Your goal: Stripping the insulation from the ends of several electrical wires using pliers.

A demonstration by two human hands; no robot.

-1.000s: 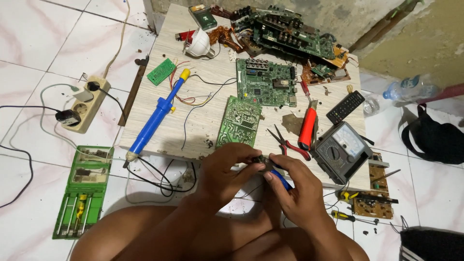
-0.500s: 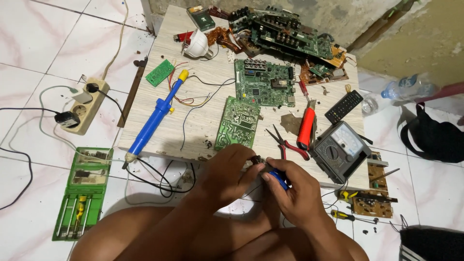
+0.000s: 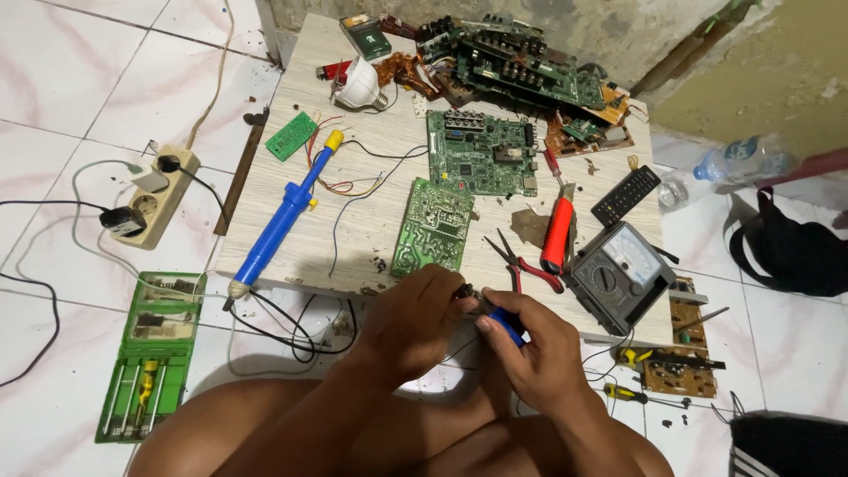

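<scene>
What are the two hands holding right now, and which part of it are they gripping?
The right hand grips a blue-handled tool by its handle. The left hand pinches a small dark part at its fingertips; what it is cannot be told.

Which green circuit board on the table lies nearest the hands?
The solder-side-up green board at the table's near edge, just above the left hand; the other boards lie farther back.
</scene>
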